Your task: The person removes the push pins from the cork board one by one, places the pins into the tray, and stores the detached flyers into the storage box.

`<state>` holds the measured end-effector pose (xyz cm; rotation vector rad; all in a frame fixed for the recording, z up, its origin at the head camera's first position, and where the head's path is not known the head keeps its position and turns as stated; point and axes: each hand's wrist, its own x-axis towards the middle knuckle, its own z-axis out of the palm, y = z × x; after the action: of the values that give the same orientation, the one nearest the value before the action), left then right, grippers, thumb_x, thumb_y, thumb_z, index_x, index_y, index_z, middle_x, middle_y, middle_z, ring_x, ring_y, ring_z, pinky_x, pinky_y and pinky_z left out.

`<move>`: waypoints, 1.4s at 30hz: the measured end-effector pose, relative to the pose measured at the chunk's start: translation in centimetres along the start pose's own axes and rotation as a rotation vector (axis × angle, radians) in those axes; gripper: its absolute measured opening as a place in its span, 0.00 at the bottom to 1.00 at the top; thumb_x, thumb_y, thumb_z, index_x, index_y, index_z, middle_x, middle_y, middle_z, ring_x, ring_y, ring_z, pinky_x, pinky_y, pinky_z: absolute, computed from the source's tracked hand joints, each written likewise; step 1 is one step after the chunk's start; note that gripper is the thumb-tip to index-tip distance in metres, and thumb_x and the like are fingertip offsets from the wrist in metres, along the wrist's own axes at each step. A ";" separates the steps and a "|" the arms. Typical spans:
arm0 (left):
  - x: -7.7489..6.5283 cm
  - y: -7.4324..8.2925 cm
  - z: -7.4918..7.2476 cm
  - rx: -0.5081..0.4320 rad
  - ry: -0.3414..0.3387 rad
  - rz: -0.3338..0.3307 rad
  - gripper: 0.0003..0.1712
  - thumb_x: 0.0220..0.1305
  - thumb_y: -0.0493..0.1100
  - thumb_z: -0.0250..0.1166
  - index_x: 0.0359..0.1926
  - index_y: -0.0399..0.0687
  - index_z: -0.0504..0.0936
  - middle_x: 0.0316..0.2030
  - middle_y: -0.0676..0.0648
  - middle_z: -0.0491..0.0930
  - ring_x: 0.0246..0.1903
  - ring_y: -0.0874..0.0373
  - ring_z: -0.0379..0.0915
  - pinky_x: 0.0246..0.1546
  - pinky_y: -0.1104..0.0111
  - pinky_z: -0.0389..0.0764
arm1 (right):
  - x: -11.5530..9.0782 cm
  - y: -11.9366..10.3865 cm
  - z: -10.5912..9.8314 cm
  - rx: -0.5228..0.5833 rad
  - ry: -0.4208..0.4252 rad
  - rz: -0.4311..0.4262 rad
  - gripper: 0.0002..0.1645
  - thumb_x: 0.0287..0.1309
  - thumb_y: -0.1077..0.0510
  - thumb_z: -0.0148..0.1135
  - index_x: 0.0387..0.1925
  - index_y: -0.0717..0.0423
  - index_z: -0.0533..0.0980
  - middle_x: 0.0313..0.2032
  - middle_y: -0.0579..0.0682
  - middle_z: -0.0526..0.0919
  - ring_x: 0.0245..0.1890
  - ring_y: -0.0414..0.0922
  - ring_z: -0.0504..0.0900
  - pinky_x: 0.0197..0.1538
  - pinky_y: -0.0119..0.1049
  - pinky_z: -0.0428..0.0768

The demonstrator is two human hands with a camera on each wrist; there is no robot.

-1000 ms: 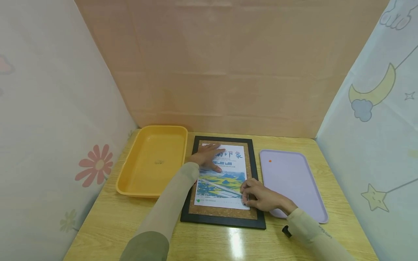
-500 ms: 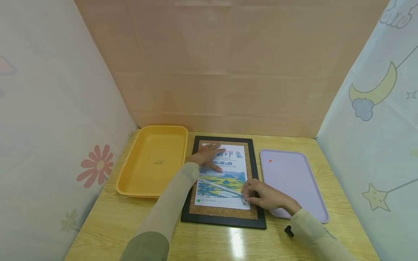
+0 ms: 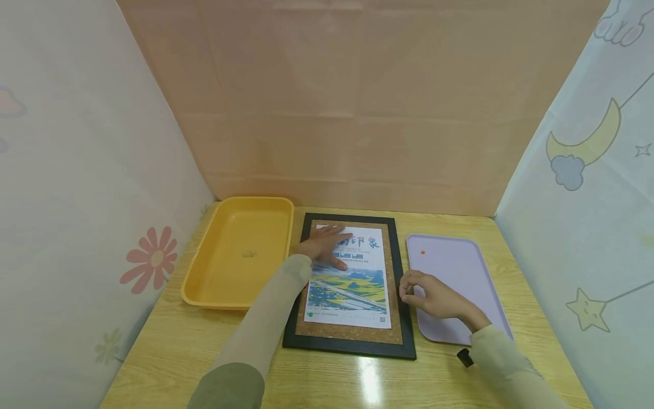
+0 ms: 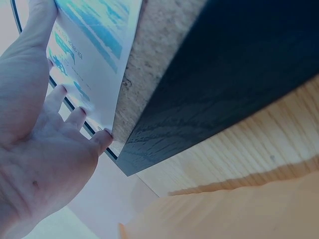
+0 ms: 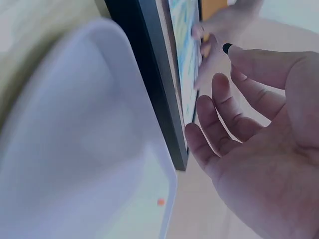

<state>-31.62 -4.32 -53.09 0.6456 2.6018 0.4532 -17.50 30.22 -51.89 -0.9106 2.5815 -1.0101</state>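
Observation:
A white printed poster (image 3: 352, 301) with a blue and yellow landscape lies on a cork board (image 3: 347, 333) in a black frame (image 3: 352, 346). My left hand (image 3: 323, 247) rests with spread fingers on the poster's upper left part. A green pushpin (image 3: 310, 314) marks its lower left corner. Over the frame's right edge and the lilac tray hovers my right hand (image 3: 431, 294), fingers bent. The right wrist view has a small black pushpin (image 5: 227, 48) pinched at the tips of thumb and forefinger. On the tray lies an orange pushpin (image 3: 422, 252).
To the left of the board stands a deep yellow tray (image 3: 240, 244). The lilac tray (image 3: 462, 278) lies close to the frame's right side. Patterned wall sheets flank the wooden table (image 3: 204, 346), and a tan sheet (image 3: 337, 142) hangs behind it.
My right hand has lifted from the poster's lower right corner and moved right, to the frame's edge and the tray; a printed square now shows at that corner. My left hand stays put.

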 end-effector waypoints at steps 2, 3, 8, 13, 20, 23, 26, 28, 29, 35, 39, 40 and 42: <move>0.0 0.0 0.0 -0.002 0.001 0.000 0.63 0.65 0.67 0.81 0.92 0.72 0.55 0.95 0.54 0.42 0.95 0.44 0.30 0.92 0.33 0.40 | -0.3 0.3 -0.7 0.002 0.036 -0.002 0.08 0.78 0.63 0.70 0.41 0.46 0.82 0.48 0.44 0.86 0.49 0.38 0.81 0.53 0.43 0.84; 0.0 0.0 0.0 -0.002 0.001 0.001 0.63 0.65 0.67 0.81 0.92 0.72 0.55 0.95 0.53 0.42 0.95 0.44 0.31 0.92 0.32 0.41 | -0.4 0.4 -1.0 0.004 0.054 -0.001 0.07 0.78 0.64 0.70 0.42 0.48 0.83 0.48 0.45 0.86 0.50 0.38 0.82 0.54 0.44 0.84; 0.0 0.0 0.0 0.004 0.004 -0.003 0.63 0.65 0.67 0.81 0.92 0.72 0.55 0.95 0.54 0.42 0.95 0.44 0.31 0.92 0.33 0.41 | -0.9 1.5 -2.7 -0.012 0.136 0.057 0.03 0.77 0.63 0.71 0.43 0.53 0.84 0.46 0.43 0.88 0.52 0.37 0.83 0.63 0.44 0.86; 0.0 0.1 0.1 0.003 0.007 -0.009 0.63 0.65 0.66 0.81 0.92 0.73 0.56 0.95 0.54 0.42 0.95 0.45 0.31 0.92 0.33 0.41 | -1.1 3.0 -3.9 -0.028 0.212 0.107 0.04 0.76 0.63 0.71 0.41 0.53 0.85 0.42 0.47 0.89 0.49 0.33 0.82 0.62 0.46 0.87; 0.1 0.0 0.1 0.013 0.006 0.004 0.63 0.65 0.66 0.82 0.92 0.72 0.56 0.95 0.54 0.43 0.95 0.44 0.32 0.92 0.33 0.42 | -0.9 4.9 -5.0 -0.037 0.237 0.180 0.03 0.75 0.66 0.71 0.42 0.58 0.86 0.44 0.48 0.91 0.48 0.34 0.84 0.62 0.53 0.88; 0.2 -0.1 0.1 0.016 0.003 0.010 0.63 0.64 0.67 0.81 0.92 0.71 0.56 0.95 0.53 0.43 0.95 0.44 0.32 0.92 0.33 0.41 | -0.6 5.5 -5.5 -0.044 0.238 0.220 0.02 0.77 0.65 0.70 0.44 0.58 0.86 0.46 0.51 0.92 0.49 0.37 0.85 0.61 0.52 0.88; 0.3 -0.2 0.1 0.024 0.004 0.015 0.64 0.64 0.67 0.81 0.92 0.71 0.55 0.95 0.53 0.42 0.95 0.43 0.32 0.92 0.32 0.41 | -0.3 6.2 -5.9 -0.049 0.250 0.259 0.04 0.79 0.62 0.69 0.45 0.59 0.86 0.46 0.53 0.92 0.49 0.38 0.86 0.59 0.44 0.87; 0.4 -0.3 0.2 0.026 0.004 0.018 0.64 0.64 0.68 0.81 0.92 0.71 0.55 0.95 0.53 0.42 0.95 0.43 0.32 0.92 0.32 0.41 | 0.0 6.7 -6.1 -0.051 0.261 0.274 0.03 0.79 0.63 0.69 0.44 0.59 0.86 0.46 0.55 0.92 0.48 0.38 0.86 0.56 0.38 0.86; 0.4 -0.3 0.2 0.026 0.004 0.017 0.64 0.64 0.68 0.81 0.92 0.71 0.55 0.95 0.53 0.42 0.95 0.43 0.32 0.92 0.32 0.41 | 0.1 6.9 -6.3 -0.052 0.265 0.284 0.03 0.79 0.63 0.69 0.44 0.59 0.86 0.46 0.55 0.92 0.48 0.37 0.86 0.55 0.36 0.85; 0.5 -0.4 0.2 0.027 0.003 0.013 0.64 0.64 0.68 0.81 0.92 0.72 0.55 0.95 0.54 0.42 0.95 0.44 0.31 0.92 0.34 0.39 | 0.8 7.8 -6.8 -0.068 0.268 0.333 0.05 0.80 0.62 0.68 0.44 0.60 0.86 0.46 0.56 0.92 0.46 0.37 0.85 0.52 0.33 0.84; 0.5 -0.4 0.2 0.017 0.005 0.010 0.64 0.64 0.68 0.81 0.92 0.72 0.56 0.95 0.54 0.42 0.95 0.44 0.31 0.92 0.33 0.40 | 1.3 8.3 -6.9 -0.067 0.255 0.353 0.06 0.81 0.62 0.67 0.45 0.62 0.86 0.46 0.59 0.92 0.47 0.43 0.86 0.53 0.36 0.85; 0.4 -0.4 0.2 0.014 0.006 0.009 0.64 0.64 0.68 0.81 0.92 0.72 0.56 0.95 0.54 0.42 0.95 0.44 0.31 0.92 0.33 0.40 | 1.4 8.4 -6.9 -0.065 0.254 0.362 0.06 0.81 0.61 0.67 0.45 0.62 0.86 0.47 0.59 0.92 0.48 0.44 0.86 0.54 0.37 0.85; 0.4 -0.3 0.2 0.011 0.009 0.005 0.64 0.63 0.68 0.81 0.92 0.73 0.56 0.95 0.55 0.42 0.95 0.44 0.31 0.92 0.33 0.40 | 1.6 8.8 -7.0 -0.069 0.249 0.360 0.07 0.81 0.62 0.67 0.45 0.63 0.86 0.47 0.60 0.92 0.48 0.46 0.86 0.55 0.40 0.85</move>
<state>-31.95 -4.36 -53.57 0.6553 2.6139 0.4442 -25.71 37.98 -52.64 -0.3252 2.8567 -0.9854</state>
